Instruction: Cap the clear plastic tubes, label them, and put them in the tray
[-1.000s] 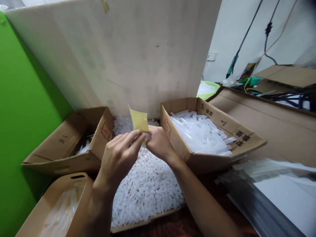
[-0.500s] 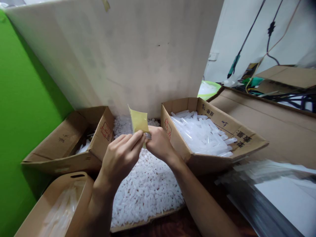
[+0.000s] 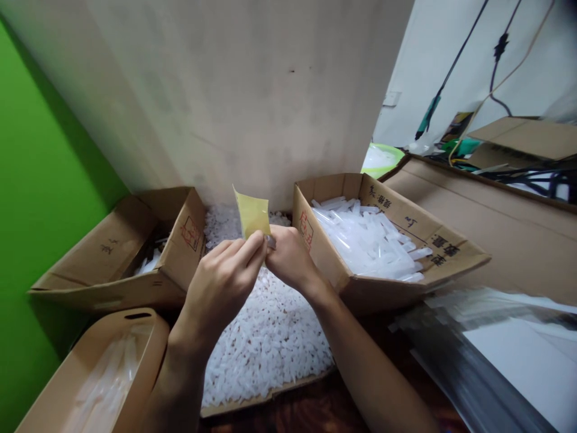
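Now we pinch the yellow slip point(image 3: 252, 214) between left hand point(image 3: 220, 282) and right hand point(image 3: 288, 260), both grips clamped on it over the white pellets point(image 3: 265, 337); peeling it seemingly needs a steady pull.

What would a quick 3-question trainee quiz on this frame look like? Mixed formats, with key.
1. True or false: both hands pinch the small yellow paper slip.
2. Multiple choice: what lies directly below the hands? A) a heap of small white plastic pieces B) a green bowl C) a coil of black cable.
3. Fill in: the open cardboard box of long clear plastic tubes sits on the person's ____ side.

Key
1. True: the left hand and the right hand meet at the slip's lower edge.
2. A.
3. Right.
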Motion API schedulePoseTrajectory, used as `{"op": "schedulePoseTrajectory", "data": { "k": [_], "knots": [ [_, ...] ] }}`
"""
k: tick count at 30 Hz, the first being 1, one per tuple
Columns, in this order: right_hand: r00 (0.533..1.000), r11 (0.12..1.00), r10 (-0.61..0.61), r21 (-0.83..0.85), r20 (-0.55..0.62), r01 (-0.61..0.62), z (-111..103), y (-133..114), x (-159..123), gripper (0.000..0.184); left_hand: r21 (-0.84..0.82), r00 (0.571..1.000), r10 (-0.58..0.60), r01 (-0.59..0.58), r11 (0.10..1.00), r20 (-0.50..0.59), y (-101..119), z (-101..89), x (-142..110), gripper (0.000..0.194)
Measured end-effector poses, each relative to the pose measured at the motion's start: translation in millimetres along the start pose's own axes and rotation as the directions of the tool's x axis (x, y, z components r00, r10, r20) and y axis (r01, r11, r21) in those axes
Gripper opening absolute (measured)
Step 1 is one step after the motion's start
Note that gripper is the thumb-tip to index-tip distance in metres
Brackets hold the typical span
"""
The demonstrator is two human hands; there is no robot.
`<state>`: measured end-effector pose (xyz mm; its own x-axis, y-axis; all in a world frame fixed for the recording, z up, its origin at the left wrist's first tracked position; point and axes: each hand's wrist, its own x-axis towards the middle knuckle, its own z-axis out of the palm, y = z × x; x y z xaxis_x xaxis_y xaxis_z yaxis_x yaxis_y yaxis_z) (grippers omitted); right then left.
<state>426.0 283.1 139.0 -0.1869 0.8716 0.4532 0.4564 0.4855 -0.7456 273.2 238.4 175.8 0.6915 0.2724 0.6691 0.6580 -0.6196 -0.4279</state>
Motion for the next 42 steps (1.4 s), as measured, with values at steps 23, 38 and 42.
{"op": "schedulePoseTrajectory", "data": {
  "k": [23, 38, 42],
  "knots": [
    [0.988, 0.988, -0.151, 0.007, -0.007, 0.152, 2.0, 6.7, -2.1, 0.015, -0.744, 0.474, -0.611, 0.588, -0.316, 0.634, 3.0, 28.3, -3.2, 0.015],
    [0.972, 0.985, -0.170, 0.003, -0.163, 0.173, 14.4, 1.8, -2.1, 0.014, -0.792, 0.633, -0.753, 0.547, 0.271, 0.180, -9.4, 32.9, -9.9, 0.018],
    [0.983, 0.960, -0.179, 0.214, -0.028, 0.181, 13.2, -5.9, -5.0, 0.016, -0.820, 0.605, -0.772, 0.533, 0.210, 0.196, -37.3, 30.5, -27.1, 0.072]
  ]
}}
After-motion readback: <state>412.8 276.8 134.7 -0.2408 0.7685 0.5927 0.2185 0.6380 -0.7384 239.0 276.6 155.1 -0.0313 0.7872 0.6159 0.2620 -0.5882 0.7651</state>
